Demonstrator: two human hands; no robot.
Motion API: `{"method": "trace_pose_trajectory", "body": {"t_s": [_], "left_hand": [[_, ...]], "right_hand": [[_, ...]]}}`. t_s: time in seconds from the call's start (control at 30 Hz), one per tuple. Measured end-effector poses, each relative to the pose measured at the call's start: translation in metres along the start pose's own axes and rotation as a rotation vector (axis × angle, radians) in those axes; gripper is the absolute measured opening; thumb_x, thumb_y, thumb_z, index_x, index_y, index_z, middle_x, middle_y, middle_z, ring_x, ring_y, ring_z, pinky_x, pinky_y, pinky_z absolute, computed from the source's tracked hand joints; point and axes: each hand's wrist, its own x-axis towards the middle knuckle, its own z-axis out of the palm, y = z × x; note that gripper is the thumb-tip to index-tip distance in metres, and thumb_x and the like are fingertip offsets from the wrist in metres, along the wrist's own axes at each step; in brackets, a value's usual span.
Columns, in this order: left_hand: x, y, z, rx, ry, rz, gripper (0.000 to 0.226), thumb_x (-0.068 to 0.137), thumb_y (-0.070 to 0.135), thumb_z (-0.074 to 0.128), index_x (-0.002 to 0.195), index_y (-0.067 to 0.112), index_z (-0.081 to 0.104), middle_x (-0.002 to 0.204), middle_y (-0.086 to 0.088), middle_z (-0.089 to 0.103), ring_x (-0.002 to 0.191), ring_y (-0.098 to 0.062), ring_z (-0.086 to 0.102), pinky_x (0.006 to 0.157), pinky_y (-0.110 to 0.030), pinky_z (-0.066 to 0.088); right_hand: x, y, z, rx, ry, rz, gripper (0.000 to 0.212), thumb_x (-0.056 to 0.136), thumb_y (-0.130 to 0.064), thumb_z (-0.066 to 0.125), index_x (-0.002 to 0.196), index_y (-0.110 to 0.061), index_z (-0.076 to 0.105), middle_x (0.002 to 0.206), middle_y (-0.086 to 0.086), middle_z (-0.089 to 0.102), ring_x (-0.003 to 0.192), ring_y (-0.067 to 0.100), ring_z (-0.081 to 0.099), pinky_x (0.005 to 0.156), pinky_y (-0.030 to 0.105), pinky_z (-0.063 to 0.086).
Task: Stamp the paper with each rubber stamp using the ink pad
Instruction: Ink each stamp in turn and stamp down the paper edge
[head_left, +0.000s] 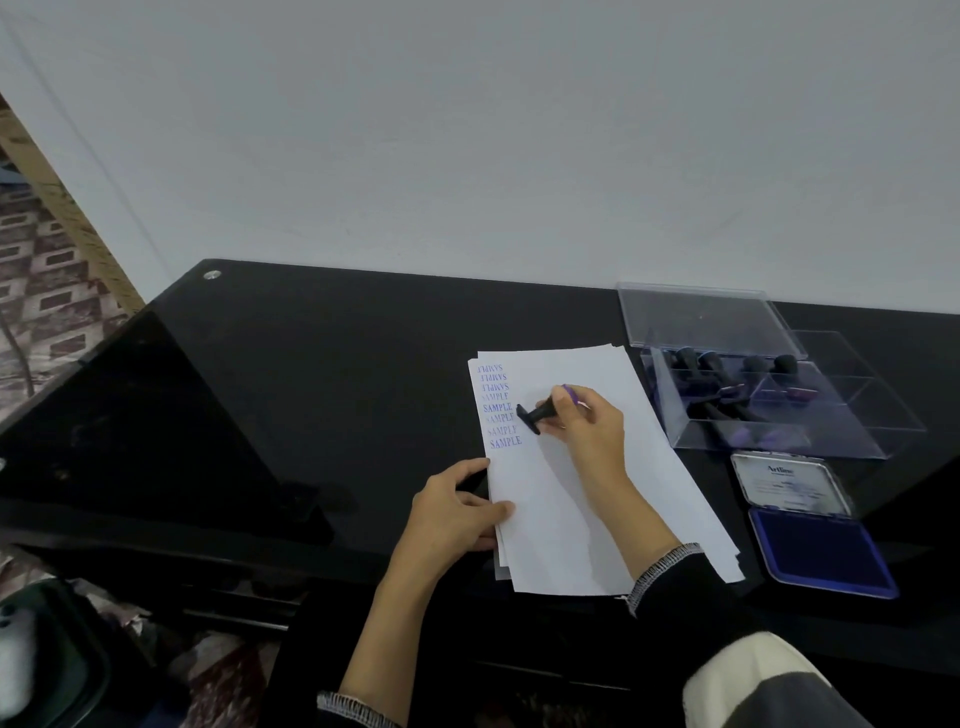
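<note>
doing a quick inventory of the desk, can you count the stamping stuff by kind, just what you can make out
stamp held in the right hand: 1
stamp handles visible in the clear box: at least 4, hard to tell exactly
ink pad, lid open: 1
clear box: 1
paper stack, pinned by the left hand: 1
SAMPLE prints on the top sheet: about 8
total items, prints aside: at least 8

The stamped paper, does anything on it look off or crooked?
Yes. On the paper, the column of SAMPLE prints is uneven: the top few look upside down, some are faint, and they crowd together. The right hand holds the stamp tilted beside them.
</note>
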Motion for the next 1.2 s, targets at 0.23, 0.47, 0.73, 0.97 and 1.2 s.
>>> {"method": "trace_pose_trajectory", "body": {"t_s": [0.23,0.47,0.73,0.97,1.2], "left_hand": [[-0.003,0.003,0.001,0.003,0.006,-0.007,0.059,0.081,0.008,0.074,0.133,0.024,0.051,0.088,-0.006,0.074,0.079,-0.015,0.072,0.063,-0.026,0.058],[-0.004,0.002,0.002,0.006,0.028,-0.003,0.06,0.082,0.009,0.074,0.135,0.023,0.05,0.088,-0.005,0.074,0.08,-0.014,0.072,0.067,-0.028,0.059],[-0.018,0.013,0.022,0.596,0.227,0.118,0.032,0.092,0.028,0.059,0.124,0.028,0.055,0.09,0.01,0.06,0.076,-0.005,0.06,0.057,-0.018,0.042],[-0.008,0.038,0.067,0.998,0.329,0.242,0.039,0.095,0.034,0.053,0.131,0.019,0.049,0.135,-0.002,0.04,0.114,-0.02,0.046,0.083,-0.03,0.044],[0.034,0.048,0.147,0.637,0.138,0.667,0.039,0.098,0.027,0.051,0.137,0.027,0.046,0.141,0.009,0.045,0.126,-0.012,0.043,0.104,-0.026,0.036]], "right_hand": [[0.004,0.003,-0.012,0.215,0.073,0.117,0.018,0.094,-0.021,0.057,0.099,-0.006,0.064,0.09,0.007,0.071,0.08,0.018,0.071,0.075,0.028,0.058],[0.001,0.002,-0.014,0.168,0.053,0.066,0.021,0.092,-0.022,0.061,0.105,-0.006,0.063,0.091,0.006,0.071,0.085,0.019,0.07,0.079,0.03,0.058],[-0.014,-0.008,-0.033,-0.279,-0.053,-0.297,0.029,0.081,-0.005,0.072,0.101,-0.021,0.059,0.097,-0.011,0.062,0.091,0.007,0.06,0.078,0.01,0.048],[-0.011,-0.032,-0.101,-0.333,0.205,-0.461,0.039,0.079,0.005,0.069,0.104,-0.022,0.055,0.094,-0.016,0.057,0.086,-0.001,0.057,0.075,0.015,0.05],[0.002,-0.041,-0.187,-0.378,0.432,-0.405,0.032,0.078,0.001,0.072,0.102,-0.014,0.055,0.1,0.0,0.056,0.089,0.011,0.057,0.083,0.03,0.052]]}}
